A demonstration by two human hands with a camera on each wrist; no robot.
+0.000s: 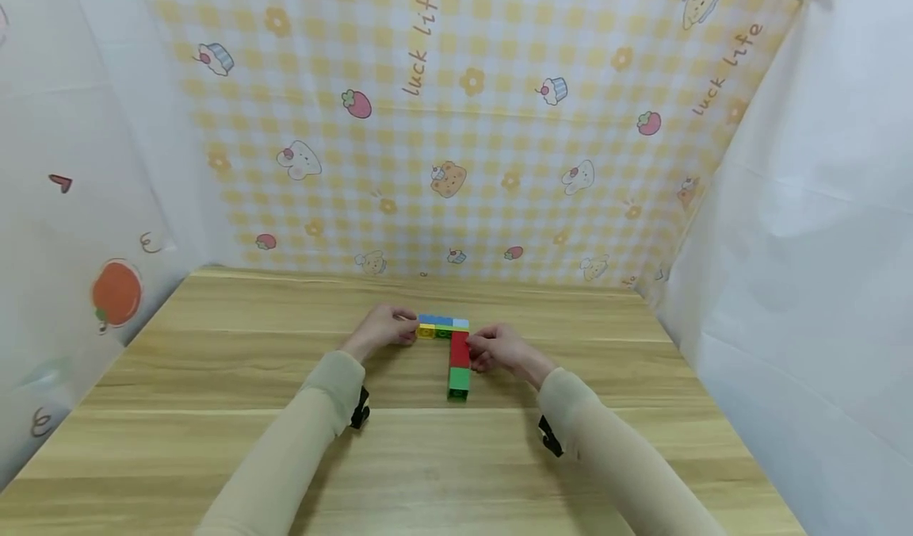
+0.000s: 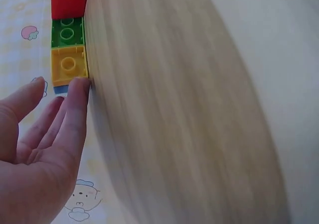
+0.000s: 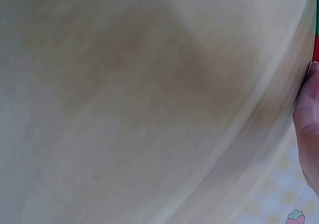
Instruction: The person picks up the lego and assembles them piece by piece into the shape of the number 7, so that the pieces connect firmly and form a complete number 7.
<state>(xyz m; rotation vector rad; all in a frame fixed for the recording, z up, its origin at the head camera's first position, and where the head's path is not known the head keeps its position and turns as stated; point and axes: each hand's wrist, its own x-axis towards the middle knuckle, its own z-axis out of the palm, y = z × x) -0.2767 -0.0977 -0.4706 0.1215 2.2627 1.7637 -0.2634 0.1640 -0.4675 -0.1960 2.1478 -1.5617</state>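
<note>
Toy building bricks form an L on the table. Its far arm has a blue brick (image 1: 437,319) and a light-coloured brick (image 1: 460,323) above a yellow brick (image 1: 425,331) and a green brick (image 1: 443,333). The near arm shows a red brick (image 1: 460,349) and another green brick (image 1: 459,378) at its near end. My left hand (image 1: 383,328) touches the yellow end with extended fingers; in the left wrist view, its thumb stands apart from the brick. At the red brick's right side, my right hand (image 1: 505,350) rests its loosely bent fingertips, partly hidden.
The bricks lie on a wood-grain table (image 1: 399,472). Behind it hangs a yellow checked cloth (image 1: 471,124) with cartoon prints. White cloth (image 1: 806,227) closes off the right side, and printed white cloth (image 1: 64,235) the left. Each wrist carries a black strap.
</note>
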